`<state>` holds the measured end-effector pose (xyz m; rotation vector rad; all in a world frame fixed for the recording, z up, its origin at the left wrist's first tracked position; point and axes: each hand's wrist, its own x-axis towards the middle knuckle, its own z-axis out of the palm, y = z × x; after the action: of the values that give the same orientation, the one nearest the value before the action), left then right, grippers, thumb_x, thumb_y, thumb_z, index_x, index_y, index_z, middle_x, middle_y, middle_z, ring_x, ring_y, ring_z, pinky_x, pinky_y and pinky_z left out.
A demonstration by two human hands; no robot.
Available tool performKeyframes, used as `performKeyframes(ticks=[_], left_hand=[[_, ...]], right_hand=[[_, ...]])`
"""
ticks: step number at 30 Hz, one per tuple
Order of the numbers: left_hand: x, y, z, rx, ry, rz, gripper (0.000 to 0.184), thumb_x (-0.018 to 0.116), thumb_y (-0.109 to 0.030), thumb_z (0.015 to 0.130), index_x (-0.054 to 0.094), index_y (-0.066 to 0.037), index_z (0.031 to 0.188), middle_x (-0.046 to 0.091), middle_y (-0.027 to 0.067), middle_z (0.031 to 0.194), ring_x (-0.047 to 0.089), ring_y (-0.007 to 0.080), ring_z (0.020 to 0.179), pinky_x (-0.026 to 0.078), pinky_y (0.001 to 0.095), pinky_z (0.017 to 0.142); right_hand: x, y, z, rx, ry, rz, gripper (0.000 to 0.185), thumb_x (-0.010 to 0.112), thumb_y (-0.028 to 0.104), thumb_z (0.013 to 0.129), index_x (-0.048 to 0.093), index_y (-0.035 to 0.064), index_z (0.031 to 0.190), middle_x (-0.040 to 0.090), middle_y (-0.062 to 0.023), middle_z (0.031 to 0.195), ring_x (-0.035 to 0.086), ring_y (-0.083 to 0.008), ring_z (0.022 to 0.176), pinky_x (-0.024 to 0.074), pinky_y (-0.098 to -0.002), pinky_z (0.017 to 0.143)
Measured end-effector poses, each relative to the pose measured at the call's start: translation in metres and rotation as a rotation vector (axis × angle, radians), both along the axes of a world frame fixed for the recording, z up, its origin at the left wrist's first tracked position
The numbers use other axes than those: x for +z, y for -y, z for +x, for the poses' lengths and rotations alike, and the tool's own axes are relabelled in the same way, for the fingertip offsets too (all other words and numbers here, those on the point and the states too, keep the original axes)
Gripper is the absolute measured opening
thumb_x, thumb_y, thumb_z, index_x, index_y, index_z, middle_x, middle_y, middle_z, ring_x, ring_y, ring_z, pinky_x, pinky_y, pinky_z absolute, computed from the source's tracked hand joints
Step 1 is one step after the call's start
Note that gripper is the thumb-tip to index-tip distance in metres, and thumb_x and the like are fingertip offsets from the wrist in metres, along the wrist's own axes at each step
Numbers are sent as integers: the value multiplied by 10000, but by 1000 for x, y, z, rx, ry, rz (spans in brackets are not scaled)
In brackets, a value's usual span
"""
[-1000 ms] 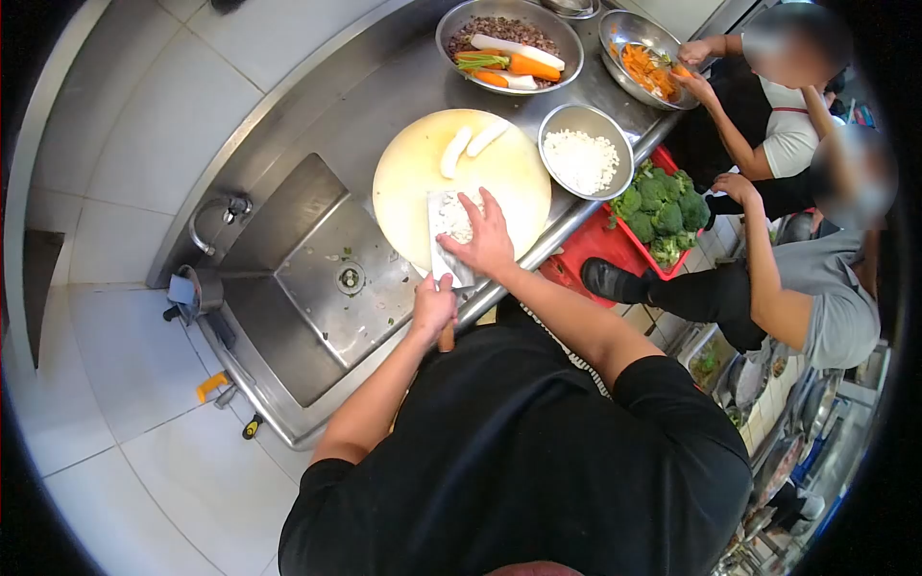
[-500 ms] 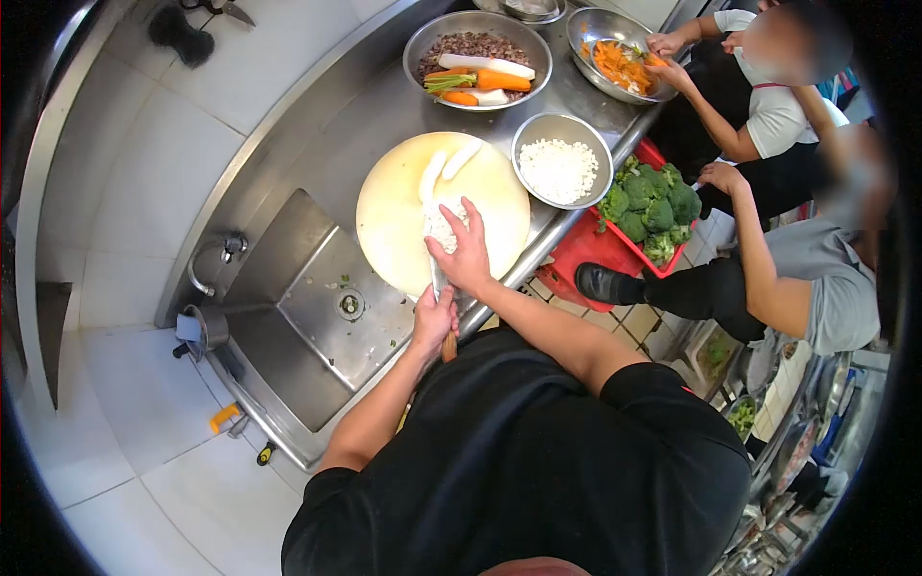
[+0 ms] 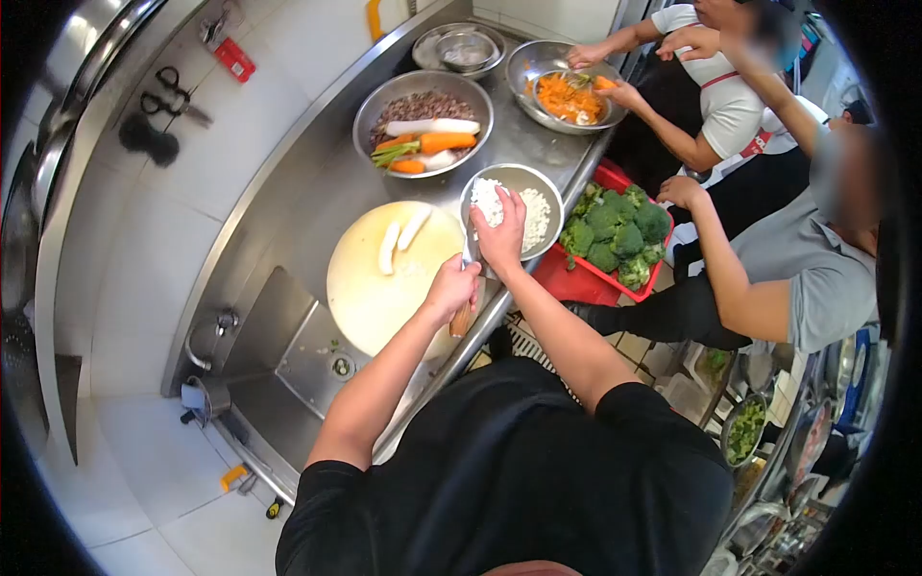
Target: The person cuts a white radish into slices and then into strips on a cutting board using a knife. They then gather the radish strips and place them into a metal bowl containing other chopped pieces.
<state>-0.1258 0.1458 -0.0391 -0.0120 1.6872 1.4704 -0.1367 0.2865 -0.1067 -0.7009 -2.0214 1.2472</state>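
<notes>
My left hand (image 3: 452, 290) is closed around the wooden handle of a knife (image 3: 462, 321), its broad blade (image 3: 471, 248) reaching over the rim of a metal bowl. My right hand (image 3: 501, 238) is cupped over a heap of diced white vegetable (image 3: 488, 200) at the blade, thumb and fingers around the pieces. More white dice lie in that bowl (image 3: 551, 180) under the hand. Left of it, two peeled white vegetable pieces (image 3: 400, 235) rest on a round cutting board (image 3: 370, 302). My right palm and the blade's far end are partly hidden.
Behind are a bowl (image 3: 363, 123) of carrots, white roots and brownish bits, and stacked metal bowls (image 3: 468, 50). A sink (image 3: 307, 360) lies left. At right, a red crate (image 3: 653, 274) holds broccoli. One person (image 3: 706, 106) handles carrot over a bowl (image 3: 519, 77); another (image 3: 768, 269) sits nearby.
Both hands, with the knife and the diced pieces, have moved from the cutting board to over the bowl of white dice. The camera view has shifted too.
</notes>
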Motion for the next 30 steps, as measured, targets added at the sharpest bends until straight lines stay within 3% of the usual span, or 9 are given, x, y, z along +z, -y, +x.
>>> performKeyframes(ticks=[4, 8, 11, 13, 15, 21, 23, 28, 30], left_hand=[[-35, -47, -31, 42, 144, -29, 109, 584, -48, 984, 492, -66, 1039, 529, 32, 695, 524, 142, 496, 480, 329, 398], [-45, -56, -43, -76, 193, -29, 155, 593, -39, 973, 467, -72, 1057, 527, 25, 704, 522, 128, 500, 480, 316, 405], [-22, -44, -41, -125, 218, -70, 152, 593, -45, 979, 471, -83, 1059, 515, 13, 708, 510, 116, 498, 480, 310, 413], [-10, -29, -32, -152, 218, -87, 145, 590, -47, 984, 473, -89, 1059, 504, 5, 708, 500, 107, 495, 479, 307, 416], [6, -5, -21, -129, 223, -78, 116, 591, -62, 986, 503, -69, 1060, 499, 2, 683, 508, 115, 492, 467, 305, 413], [26, 86, 22, 37, 326, 6, 134, 554, -199, 1090, 532, -140, 1208, 489, -27, 699, 466, 88, 483, 449, 276, 427], [14, 110, 32, 96, 341, 42, 133, 538, -232, 1107, 530, -154, 1214, 486, -27, 692, 459, 88, 480, 446, 279, 426], [18, 96, 31, 48, 251, 64, 117, 547, -236, 1101, 518, -137, 1158, 478, -29, 683, 456, 94, 480, 446, 284, 432], [25, 84, 27, 3, 195, 61, 134, 551, -247, 1099, 509, -126, 1138, 479, -30, 689, 457, 94, 487, 445, 286, 435]], right_hand=[[-38, -36, -6, 21, 114, 56, 893, 799, 480, 859, 432, 17, 1528, 352, -340, 1546, 299, -523, 1471, 257, -582, 1226], [-51, -52, -6, 53, 231, 273, 855, 771, 535, 854, 495, 37, 1491, 325, -343, 1568, 262, -556, 1474, 237, -626, 1219], [-60, -74, -19, 76, 230, 345, 782, 764, 503, 867, 545, 34, 1453, 353, -329, 1553, 289, -532, 1463, 258, -624, 1206], [-57, -87, -29, 49, 251, 306, 683, 746, 447, 883, 584, 47, 1413, 476, -247, 1429, 401, -431, 1379, 340, -591, 1146], [-55, -97, -36, 36, 355, 330, 619, 753, 418, 886, 617, 64, 1376, 536, -204, 1328, 467, -406, 1296, 380, -554, 1099], [-54, -98, -37, 18, 298, 371, 409, 704, 342, 942, 669, 97, 1268, 571, -156, 1307, 482, -365, 1293, 379, -543, 1077], [-35, -88, -35, -4, 206, 340, 334, 703, 298, 938, 693, 99, 1207, 604, -163, 1238, 502, -367, 1252, 385, -529, 1073], [51, -19, -15, 508, -119, 488, 376, 722, 245, 910, 658, 45, 1223, 625, -200, 1218, 563, -396, 1163, 414, -519, 1047], [37, -23, -17, 441, -6, 530, 414, 719, 222, 905, 630, 36, 1264, 617, -214, 1242, 556, -409, 1184, 417, -530, 1041]])
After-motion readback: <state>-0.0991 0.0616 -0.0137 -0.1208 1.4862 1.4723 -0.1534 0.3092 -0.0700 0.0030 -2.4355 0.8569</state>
